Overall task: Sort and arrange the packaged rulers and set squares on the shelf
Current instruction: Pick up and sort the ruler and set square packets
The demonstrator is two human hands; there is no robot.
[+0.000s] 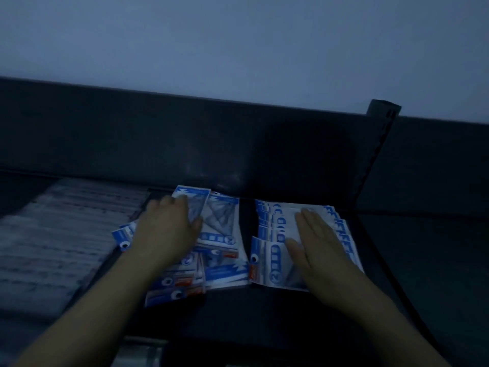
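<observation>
Left pile: spread on the shelf, under the relaxed left hand, nothing gripped.
Right pile: pressed by the flat right hand.
Handling: probably light, slippery film; edges should be pinched.

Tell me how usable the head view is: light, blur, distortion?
Head view, light: very dim, blue cast, print on the set-square packets unreadable. Head view, blur: the left hand and the clear-wrapped rulers at far left are smeared; the right hand is sharper. Head view, distortion: wide-angle bending curves the shelf's back panel, which shows a faint glare patch.
</observation>
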